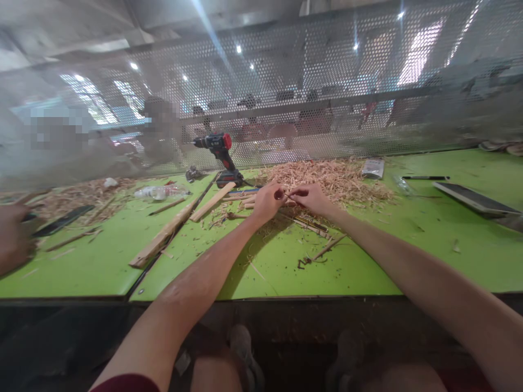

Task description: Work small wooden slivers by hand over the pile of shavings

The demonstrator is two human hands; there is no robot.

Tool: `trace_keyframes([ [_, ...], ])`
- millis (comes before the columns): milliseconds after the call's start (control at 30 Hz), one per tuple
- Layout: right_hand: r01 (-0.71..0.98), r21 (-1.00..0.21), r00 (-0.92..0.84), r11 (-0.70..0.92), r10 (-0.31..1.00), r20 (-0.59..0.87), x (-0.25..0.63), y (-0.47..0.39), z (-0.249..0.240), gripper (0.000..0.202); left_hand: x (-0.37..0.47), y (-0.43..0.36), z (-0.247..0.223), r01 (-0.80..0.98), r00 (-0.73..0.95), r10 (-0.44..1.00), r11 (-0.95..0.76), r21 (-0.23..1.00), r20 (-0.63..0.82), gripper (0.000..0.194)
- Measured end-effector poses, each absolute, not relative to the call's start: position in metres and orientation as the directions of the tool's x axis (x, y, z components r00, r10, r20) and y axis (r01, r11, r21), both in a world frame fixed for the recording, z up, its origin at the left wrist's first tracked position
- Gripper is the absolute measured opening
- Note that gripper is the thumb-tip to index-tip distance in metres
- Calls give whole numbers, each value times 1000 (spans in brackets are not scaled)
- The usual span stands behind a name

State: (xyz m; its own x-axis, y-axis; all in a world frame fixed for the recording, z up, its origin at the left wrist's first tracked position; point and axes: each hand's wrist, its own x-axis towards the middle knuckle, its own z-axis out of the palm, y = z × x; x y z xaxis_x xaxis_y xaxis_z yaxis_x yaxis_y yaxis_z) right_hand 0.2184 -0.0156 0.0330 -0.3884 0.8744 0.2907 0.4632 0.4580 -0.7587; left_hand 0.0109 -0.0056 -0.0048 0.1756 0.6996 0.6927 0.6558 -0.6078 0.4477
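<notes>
My left hand (268,203) and my right hand (312,199) are close together over the middle of the green table, both closed. Between their fingertips shows a short bit of a thin wooden stick (287,195), most of it hidden by the fingers. Behind both hands lies a heap of pale wood shavings (327,177). Several thin sticks and rods (308,224) lie just below and beside the hands. A crooked twig (329,246) rests nearer the front edge.
A cordless drill (223,158) stands at the back before a perforated metal screen (261,81). Left are a flat wooden slat (212,201), a long wooden strip (163,237) and a plastic bottle (161,191). A co-worker's hand (15,237) is far left. A dark flat tablet-like object (476,199) lies right.
</notes>
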Motion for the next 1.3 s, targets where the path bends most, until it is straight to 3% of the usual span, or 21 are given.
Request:
trace_keyframes([
  [267,505,-760,-351,409,902,252,219,-17,36,22,13,-2,-9,661,155,715,-588,466,682,9],
  [733,503,-698,-401,510,853,334,216,-14,33,18,12,0,-10,674,140,732,-564,478,667,19],
  [1300,519,-719,-374,463,879,297,219,-13,34,27,15,-5,-6,633,166,740,-587,505,652,19],
])
